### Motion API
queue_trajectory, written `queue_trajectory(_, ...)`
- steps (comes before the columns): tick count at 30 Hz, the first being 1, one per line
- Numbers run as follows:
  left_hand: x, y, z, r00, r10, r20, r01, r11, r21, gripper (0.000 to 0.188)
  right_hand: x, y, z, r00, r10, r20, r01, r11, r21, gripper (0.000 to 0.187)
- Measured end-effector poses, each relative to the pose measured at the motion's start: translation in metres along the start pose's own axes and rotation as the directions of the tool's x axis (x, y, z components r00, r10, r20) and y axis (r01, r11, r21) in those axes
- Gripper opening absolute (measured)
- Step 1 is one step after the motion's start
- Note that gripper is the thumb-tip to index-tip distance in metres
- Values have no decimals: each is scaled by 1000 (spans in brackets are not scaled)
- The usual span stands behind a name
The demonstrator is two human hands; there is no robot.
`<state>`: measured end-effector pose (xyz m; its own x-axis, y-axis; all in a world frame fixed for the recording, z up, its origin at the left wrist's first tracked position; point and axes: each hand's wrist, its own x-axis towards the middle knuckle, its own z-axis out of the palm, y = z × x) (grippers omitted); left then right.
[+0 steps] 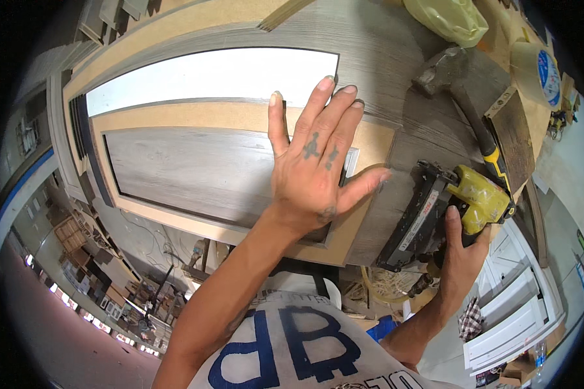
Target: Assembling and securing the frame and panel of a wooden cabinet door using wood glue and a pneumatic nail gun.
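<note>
My left hand [315, 165] lies palm down with its fingers stretched out across a tan wooden frame [207, 115]. The frame surrounds a grey wood-grain panel [194, 168]; a narrow grey strip [351, 161] shows beside the hand's thumb side. The fingertips reach onto a white panel [220, 78] on the far side. At the right, my right hand [464, 249] is closed round the handle of a yellow and black nail gun [480, 198]. The gun rests at the near right edge of the grey worktop, its long black magazine slanting toward me. My palm hides part of the frame.
A hammer [441, 71] with a black and yellow handle lies beyond the nail gun, beside a wood block [516, 136]. A roll of tape [538, 72] and a yellowish plastic bag [448, 23] are farther back. An air hose [383, 295] hangs below the worktop.
</note>
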<state>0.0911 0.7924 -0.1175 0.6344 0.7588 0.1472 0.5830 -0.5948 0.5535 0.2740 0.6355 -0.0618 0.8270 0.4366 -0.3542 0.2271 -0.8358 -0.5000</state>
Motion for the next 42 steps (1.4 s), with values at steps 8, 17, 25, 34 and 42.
queue_trajectory(8,1,0,1,999,18,43,-20,998,53,80,2,-1,6,999,-12,-50,13,1000,28,60)
queue_trajectory(17,1,1,1,997,33,67,-37,997,65,82,0,-8,8,997,67,-32,-66,997,37,59)
queue_trajectory(25,-1,-3,6,993,112,41,-116,989,93,81,1,-14,7,994,108,0,-106,975,195,60)
queue_trajectory(34,-4,-6,10,986,164,16,-165,983,80,80,-1,-7,5,999,38,17,-40,985,167,57)
queue_trajectory(42,-3,-5,11,989,149,20,-150,986,66,79,-1,-8,8,995,88,-43,-79,980,182,60)
